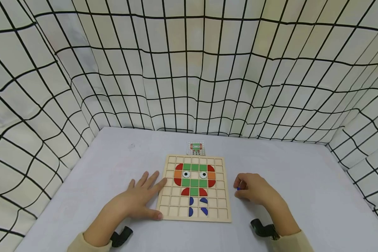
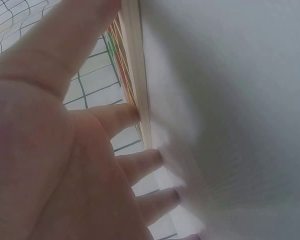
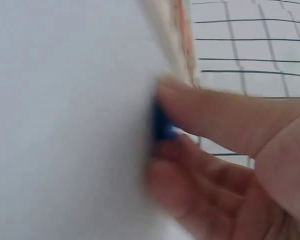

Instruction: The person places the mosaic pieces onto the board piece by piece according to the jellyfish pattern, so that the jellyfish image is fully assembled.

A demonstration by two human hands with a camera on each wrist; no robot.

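A square wooden grid board [image 1: 218,192] lies on the table, bearing a figure of red, green, orange and blue flat pieces with two eye pieces. Several blue pieces [image 1: 190,211] sit in its lower cells. My left hand [image 1: 138,199] rests spread along the board's left side, its thumb and a finger touching the edge [image 2: 135,60]. To the right of the board, my right hand [image 1: 255,189] pinches a small blue piece [image 3: 162,120] between thumb and fingers, apart from the board. The piece's full shape is hidden by the fingers.
A small pattern card [image 1: 196,148] with a similar figure lies just beyond the board's far edge. The white table [image 1: 129,150] is enclosed at the back and sides by black netting [image 1: 186,75] over pale cloth. Black straps with cameras [image 1: 263,228] are on both wrists.
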